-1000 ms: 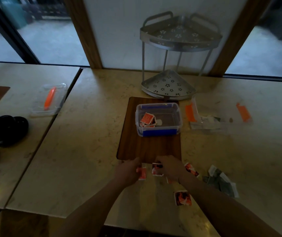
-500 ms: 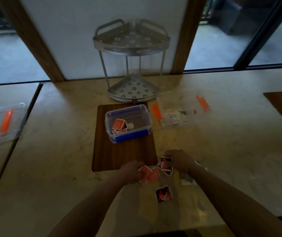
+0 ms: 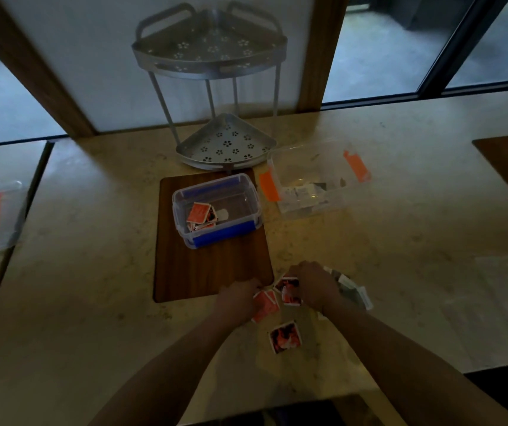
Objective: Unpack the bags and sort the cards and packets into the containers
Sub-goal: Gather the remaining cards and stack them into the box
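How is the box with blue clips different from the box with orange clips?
The blue-clip box sits on the wooden board; the orange-clip box sits straight on the counter. The blue-clip box holds red cards; the orange-clip box holds pale packets. The blue-clip box looks smaller than the orange-clip box. Both are clear plastic, lidless, and stand in front of the metal rack.

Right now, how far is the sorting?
Done: some cards lie in the blue-clipped box, some packets in the orange-clipped box. In hand: left hand and right hand gather red cards. Left: one loose card and packets beside the right hand.
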The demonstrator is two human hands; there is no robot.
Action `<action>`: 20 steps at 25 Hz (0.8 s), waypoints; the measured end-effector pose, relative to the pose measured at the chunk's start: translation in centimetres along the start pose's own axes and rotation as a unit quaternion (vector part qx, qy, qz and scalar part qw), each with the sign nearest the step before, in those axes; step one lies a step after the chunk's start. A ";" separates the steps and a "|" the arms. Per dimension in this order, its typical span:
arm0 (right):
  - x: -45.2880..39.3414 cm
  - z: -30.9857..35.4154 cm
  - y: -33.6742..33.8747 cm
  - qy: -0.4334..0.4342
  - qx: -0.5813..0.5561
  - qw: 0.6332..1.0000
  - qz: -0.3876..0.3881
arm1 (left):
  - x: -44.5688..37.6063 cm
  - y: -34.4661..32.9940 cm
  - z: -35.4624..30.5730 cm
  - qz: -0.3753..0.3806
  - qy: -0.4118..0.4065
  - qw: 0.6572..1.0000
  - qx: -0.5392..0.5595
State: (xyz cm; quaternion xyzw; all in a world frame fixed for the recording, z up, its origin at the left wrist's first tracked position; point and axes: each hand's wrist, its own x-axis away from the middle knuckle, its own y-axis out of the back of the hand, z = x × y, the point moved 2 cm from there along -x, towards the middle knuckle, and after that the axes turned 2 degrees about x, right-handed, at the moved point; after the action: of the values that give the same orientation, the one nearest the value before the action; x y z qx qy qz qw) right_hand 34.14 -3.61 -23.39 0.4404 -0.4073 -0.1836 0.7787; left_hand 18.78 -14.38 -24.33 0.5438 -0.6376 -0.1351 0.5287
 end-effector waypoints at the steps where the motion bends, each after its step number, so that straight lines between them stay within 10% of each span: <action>1: -0.1 0.1 -0.1 0.005 0.022 1.000 -0.010 | -0.1 -0.2 0.0 -0.003 0.005 1.000 -0.012; 8: -0.2 0.6 -0.5 -0.001 0.013 0.999 -0.035 | 1.3 -0.8 -1.0 -0.050 -0.008 0.988 -0.148; 20: 1.0 1.6 1.1 0.028 -0.039 0.999 -0.001 | 1.5 -0.1 -1.1 0.024 0.034 0.995 0.093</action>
State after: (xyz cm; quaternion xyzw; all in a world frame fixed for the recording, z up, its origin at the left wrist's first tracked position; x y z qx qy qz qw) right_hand 33.34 -4.49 -21.56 0.4149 -0.3778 -0.1878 0.8061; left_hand 19.98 -15.21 -23.21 0.5795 -0.6420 -0.0442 0.5001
